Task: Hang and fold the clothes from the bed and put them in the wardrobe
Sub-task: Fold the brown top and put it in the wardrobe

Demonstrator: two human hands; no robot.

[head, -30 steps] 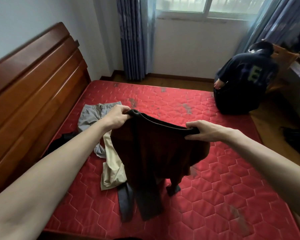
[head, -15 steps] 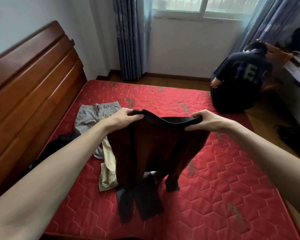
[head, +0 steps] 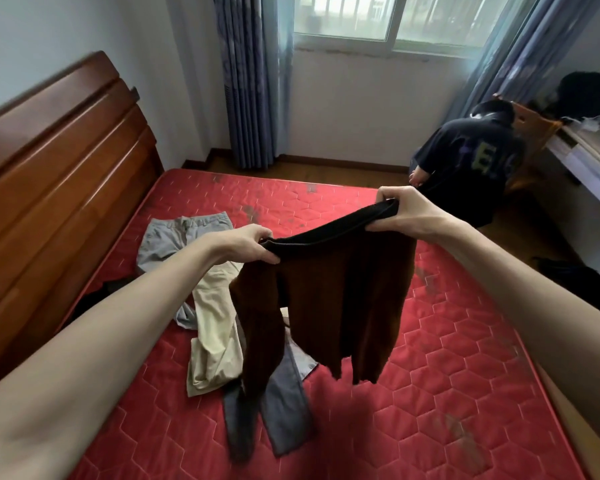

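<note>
Brown trousers (head: 329,303) are held above the mattress (head: 430,393), waistband pinched by left hand (head: 246,245) and right hand (head: 409,213), legs hanging free. Other clothes (head: 208,317) lie beneath, toward the headboard (head: 56,188); bare mattress is seen rightward to its edge.

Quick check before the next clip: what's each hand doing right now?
Left hand: closed, grip on the left end of the brown trousers' black waistband.
Right hand: closed, grip on the waistband's right end.
</note>
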